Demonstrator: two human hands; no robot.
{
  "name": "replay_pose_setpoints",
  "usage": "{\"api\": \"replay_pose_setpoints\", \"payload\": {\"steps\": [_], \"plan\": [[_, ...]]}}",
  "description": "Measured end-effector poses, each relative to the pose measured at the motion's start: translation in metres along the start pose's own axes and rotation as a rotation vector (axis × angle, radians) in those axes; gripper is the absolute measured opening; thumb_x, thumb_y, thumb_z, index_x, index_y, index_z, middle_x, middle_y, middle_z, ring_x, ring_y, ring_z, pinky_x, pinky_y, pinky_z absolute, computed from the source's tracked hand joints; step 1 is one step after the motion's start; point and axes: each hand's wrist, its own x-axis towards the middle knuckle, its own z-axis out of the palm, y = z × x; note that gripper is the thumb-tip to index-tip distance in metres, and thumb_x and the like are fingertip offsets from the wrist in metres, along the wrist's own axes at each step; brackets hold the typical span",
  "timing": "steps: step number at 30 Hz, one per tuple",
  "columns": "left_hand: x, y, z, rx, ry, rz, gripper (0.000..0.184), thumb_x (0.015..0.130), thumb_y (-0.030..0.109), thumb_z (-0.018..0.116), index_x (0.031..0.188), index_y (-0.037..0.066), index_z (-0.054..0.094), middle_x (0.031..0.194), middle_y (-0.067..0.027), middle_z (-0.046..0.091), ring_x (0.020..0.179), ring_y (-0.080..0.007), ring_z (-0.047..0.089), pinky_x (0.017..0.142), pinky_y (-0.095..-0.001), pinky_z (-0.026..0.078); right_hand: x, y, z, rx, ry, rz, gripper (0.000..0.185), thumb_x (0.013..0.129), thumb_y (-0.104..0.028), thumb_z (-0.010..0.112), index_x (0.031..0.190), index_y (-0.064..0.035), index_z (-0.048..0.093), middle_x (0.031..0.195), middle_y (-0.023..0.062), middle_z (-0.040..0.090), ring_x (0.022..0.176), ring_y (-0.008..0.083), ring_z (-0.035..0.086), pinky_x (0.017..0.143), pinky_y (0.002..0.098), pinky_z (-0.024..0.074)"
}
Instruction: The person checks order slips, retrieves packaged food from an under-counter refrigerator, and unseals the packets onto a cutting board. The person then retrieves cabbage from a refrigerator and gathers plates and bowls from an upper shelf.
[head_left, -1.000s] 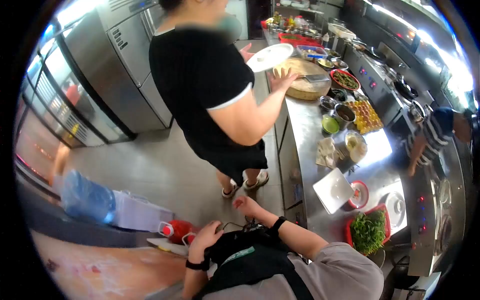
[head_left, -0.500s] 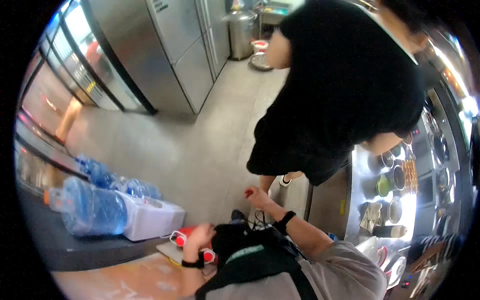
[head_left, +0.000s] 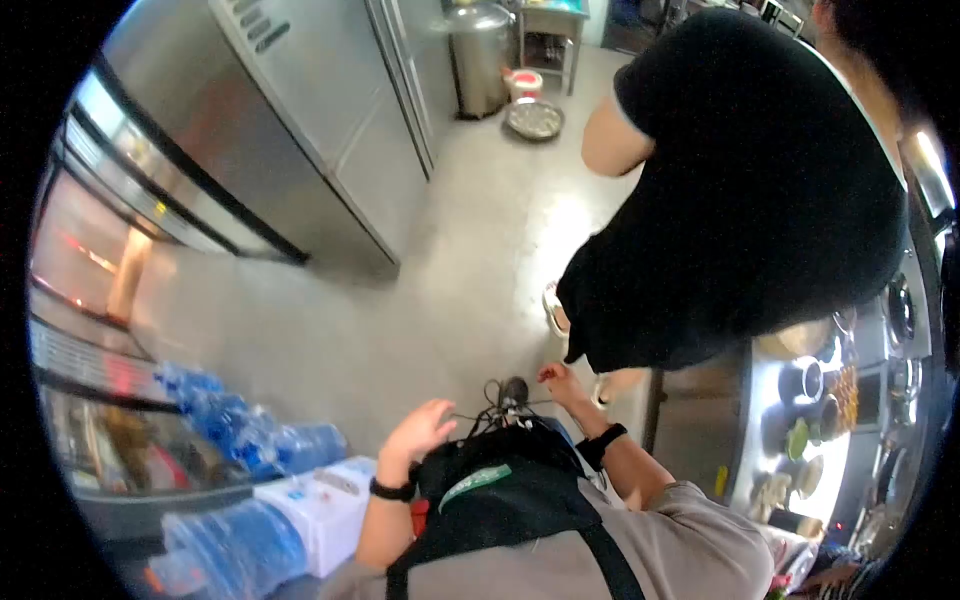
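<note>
Floor (head_left: 450,260) open ahead, lane bounded by fridge (head_left: 300,120) on the left, person in black (head_left: 740,210) ahead right. Bench (head_left: 765,430) runs along the right, its near edge partly hidden behind that person. Black apron (head_left: 520,490) sits between the wearer's forearms. White box (head_left: 325,505) beside the left forearm, blue bottle against it. Left hand (head_left: 422,430): fingers loosely extended, grip slack, nothing in it. Right hand (head_left: 565,385): half-curled, nothing seen in it, over floor.
</note>
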Motion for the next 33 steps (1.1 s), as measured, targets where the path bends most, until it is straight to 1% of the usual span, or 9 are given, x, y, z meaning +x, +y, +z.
{"api": "replay_pose_setpoints", "payload": {"steps": [1, 5, 7, 13, 19, 21, 23, 27, 33], "plan": [[0.011, 0.015, -0.023, 0.042, 0.024, -0.043, 0.037, 0.087, 0.024, 0.06, 0.116, 0.001, 0.056, 0.116, -0.02, 0.059, 0.108, -0.0369, 0.056, 0.094, -0.0417, 0.045, 0.045, -0.001, 0.003, 0.011, 0.004, 0.08, 0.022, 0.079, -0.001, 0.05, 0.1, 0.0005, 0.057, 0.093, 0.0091, 0.064, 0.091, 0.0192, 0.061, 0.079, 0.033, 0.0473], [0.064, 0.015, -0.109, 0.026, 0.025, -0.24, 0.039, 0.088, 0.027, 0.061, 0.116, 0.002, 0.057, 0.117, -0.0197, 0.059, 0.108, -0.0364, 0.056, 0.092, -0.0407, 0.046, 0.186, -0.079, 0.024, -0.236, -0.038, -0.244, 0.016, 0.084, -0.007, 0.052, 0.098, -0.0017, 0.057, 0.092, 0.0084, 0.062, 0.089, 0.0183, 0.059, 0.079, 0.0323, 0.0467], [0.083, -0.016, -0.139, -0.035, 0.02, -0.326, 0.039, 0.088, 0.028, 0.061, 0.116, 0.002, 0.057, 0.116, -0.0197, 0.059, 0.108, -0.0362, 0.057, 0.091, -0.0405, 0.046, 0.267, -0.129, 0.051, -0.104, -0.024, -0.257, 0.021, 0.093, -0.026, 0.05, 0.097, -0.0059, 0.057, 0.097, 0.013, 0.062, 0.088, 0.0283, 0.059, 0.077, 0.0383, 0.0475], [0.167, -0.108, -0.208, -0.091, 0.14, -0.501, 0.04, 0.087, 0.027, 0.063, 0.118, 0.004, 0.057, 0.117, -0.0196, 0.06, 0.108, -0.0335, 0.059, 0.091, -0.0395, 0.047, 0.437, -0.299, 0.093, 0.08, -0.062, -0.333, 0.014, 0.089, -0.014, 0.055, 0.098, -0.0038, 0.058, 0.093, 0.0113, 0.063, 0.087, 0.0241, 0.061, 0.075, 0.0366, 0.0488], [0.317, -0.212, -0.311, -0.092, 0.002, -0.455, 0.044, 0.086, 0.029, 0.064, 0.12, 0.003, 0.055, 0.116, -0.0188, 0.059, 0.108, -0.0325, 0.058, 0.091, -0.0424, 0.047, 0.655, -0.335, 0.104, 0.058, 0.096, -0.288, 0.015, 0.087, -0.006, 0.053, 0.101, -0.0045, 0.057, 0.094, 0.0107, 0.063, 0.088, 0.0217, 0.06, 0.077, 0.0342, 0.0484], [0.379, -0.241, -0.342, -0.06, -0.05, -0.37, 0.042, 0.088, 0.027, 0.062, 0.12, 0.002, 0.054, 0.118, -0.0188, 0.059, 0.109, -0.033, 0.057, 0.091, -0.0424, 0.046, 0.693, -0.337, 0.072, 0.035, 0.184, -0.244, 0.017, 0.086, -0.005, 0.052, 0.102, -0.0045, 0.057, 0.095, 0.0106, 0.062, 0.088, 0.0209, 0.059, 0.077, 0.033, 0.0484], [0.443, -0.223, -0.399, -0.062, -0.038, -0.215, 0.039, 0.089, 0.025, 0.061, 0.119, 0.003, 0.055, 0.118, -0.0192, 0.058, 0.11, -0.0343, 0.056, 0.092, -0.0417, 0.046, 0.67, -0.38, 0.024, 0.321, 0.265, -0.124, 0.019, 0.084, -0.001, 0.049, 0.101, -0.0044, 0.058, 0.094, 0.009, 0.062, 0.088, 0.0192, 0.059, 0.077, 0.0307, 0.0481], [0.592, -0.197, -0.477, 0.126, -0.24, 0.113, 0.036, 0.088, 0.023, 0.061, 0.117, 0.003, 0.055, 0.115, -0.0187, 0.058, 0.109, -0.0363, 0.054, 0.092, -0.0419, 0.045, 0.72, -0.385, -0.048, 0.37, 0.392, -0.049, 0.034, 0.076, 0.005, 0.04, 0.103, -0.0034, 0.059, 0.096, 0.0069, 0.064, 0.089, 0.0166, 0.057, 0.077, 0.0277, 0.0458], [0.793, -0.118, -0.552, 0.316, -0.167, 0.392, 0.035, 0.088, 0.02, 0.06, 0.117, 0.003, 0.054, 0.114, -0.0174, 0.057, 0.107, -0.0362, 0.055, 0.091, -0.0409, 0.046, 0.782, -0.433, -0.132, 0.389, 0.528, 0.075, 0.037, 0.072, 0.005, 0.039, 0.104, -0.0029, 0.057, 0.103, 0.0084, 0.063, 0.059, 0.0116, 0.048, 0.047, 0.0269, 0.039]]}}
